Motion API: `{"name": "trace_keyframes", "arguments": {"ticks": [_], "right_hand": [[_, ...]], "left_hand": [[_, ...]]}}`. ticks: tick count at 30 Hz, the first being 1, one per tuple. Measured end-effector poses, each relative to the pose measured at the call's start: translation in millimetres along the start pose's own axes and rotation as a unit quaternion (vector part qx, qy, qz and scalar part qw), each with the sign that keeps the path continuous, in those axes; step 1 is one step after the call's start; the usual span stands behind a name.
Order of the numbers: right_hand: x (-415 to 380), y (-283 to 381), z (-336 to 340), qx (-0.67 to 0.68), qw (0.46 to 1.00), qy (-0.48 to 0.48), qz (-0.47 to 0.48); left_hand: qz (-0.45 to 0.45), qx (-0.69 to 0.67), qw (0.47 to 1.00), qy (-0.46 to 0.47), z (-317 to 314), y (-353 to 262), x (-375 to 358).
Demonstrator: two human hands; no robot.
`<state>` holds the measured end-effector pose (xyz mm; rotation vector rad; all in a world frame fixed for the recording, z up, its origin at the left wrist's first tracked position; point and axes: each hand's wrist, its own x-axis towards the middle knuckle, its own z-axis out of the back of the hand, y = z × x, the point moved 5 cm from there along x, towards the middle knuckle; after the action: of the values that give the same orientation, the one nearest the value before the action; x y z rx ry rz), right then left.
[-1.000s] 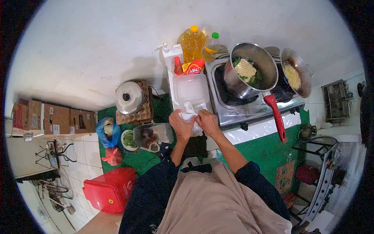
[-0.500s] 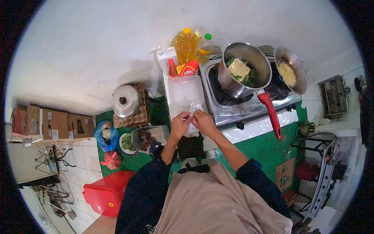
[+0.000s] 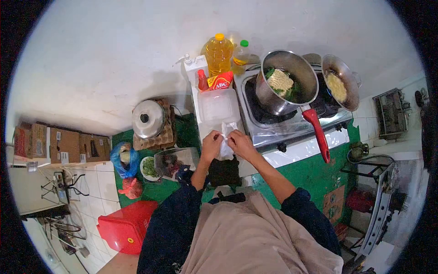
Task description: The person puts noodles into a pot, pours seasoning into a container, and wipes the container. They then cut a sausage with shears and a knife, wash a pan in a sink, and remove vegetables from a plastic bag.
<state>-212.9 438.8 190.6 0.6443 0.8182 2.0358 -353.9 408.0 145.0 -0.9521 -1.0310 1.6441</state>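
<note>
A thin white plastic bag [image 3: 225, 151] is pinched between my two hands, just below a clear plastic container [image 3: 219, 106]. My left hand [image 3: 211, 144] has its fingers closed on the bag's left side. On its right side, my right hand [image 3: 239, 142] grips it with bent fingers. To the right, a steel pot [image 3: 282, 102] with a red handle [image 3: 315, 132] holds a block of noodles [image 3: 280, 82] and green leaves. A pan [image 3: 352, 91] beside it holds something yellow [image 3: 336, 87] in liquid.
Behind the container stand an oil bottle [image 3: 219, 55], a green-capped bottle [image 3: 241, 55] and a red ABC packet [image 3: 221, 81]. At left are a lidded pot [image 3: 148, 119] on egg trays, a bowl of chopped greens [image 3: 149, 168], a blue bag [image 3: 130, 166] and a red bin [image 3: 125, 228].
My hands have moved slightly apart, and more of the white bag shows between them. The pots and bottles have stayed where they were.
</note>
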Motion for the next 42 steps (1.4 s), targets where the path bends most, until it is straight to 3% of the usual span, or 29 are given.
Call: {"name": "trace_keyframes", "arguments": {"ticks": [6, 9, 12, 15, 18, 22, 25, 28, 31, 37, 40, 42], "right_hand": [[10, 8, -2, -0.152, 0.983, 0.106, 0.001], [11, 21, 1, -0.144, 0.982, 0.109, 0.06], [6, 29, 5, -0.081, 0.988, 0.087, 0.097], [-4, 25, 11, 0.034, 0.997, 0.035, 0.053], [-9, 21, 10, 0.056, 0.998, -0.007, -0.008], [1, 18, -1, -0.148, 0.982, 0.111, -0.025], [6, 25, -2, -0.17, 0.977, 0.124, 0.038], [2, 41, 10, -0.14, 0.978, 0.138, 0.077], [-7, 38, 14, -0.1, 0.987, 0.09, 0.089], [-15, 19, 8, 0.203, 0.977, -0.017, -0.064], [-8, 16, -1, 0.348, 0.924, 0.029, -0.157], [0, 30, 6, 0.379, 0.913, 0.039, -0.145]], "left_hand": [[-0.006, -0.005, 0.999, 0.046, 6, -7, -5], [-0.048, 0.003, 0.998, 0.039, 9, -10, -7], [-0.028, 0.007, 0.999, 0.017, 10, -8, -9], [0.0, 0.003, 1.0, -0.007, 9, 0, -12], [0.01, 0.0, 1.0, -0.012, 6, 11, -12], [0.012, -0.025, 0.999, 0.027, 6, 3, -16], [-0.015, -0.013, 0.999, 0.045, 9, -4, -14], [-0.011, -0.007, 1.0, 0.028, 9, -6, -17], [-0.017, -0.031, 0.999, 0.014, 7, -3, -18], [0.018, -0.119, 0.993, 0.014, 2, 20, -14], [-0.008, -0.187, 0.982, 0.02, 5, 13, -16], [-0.049, -0.183, 0.982, 0.001, 10, 4, -25]]}}
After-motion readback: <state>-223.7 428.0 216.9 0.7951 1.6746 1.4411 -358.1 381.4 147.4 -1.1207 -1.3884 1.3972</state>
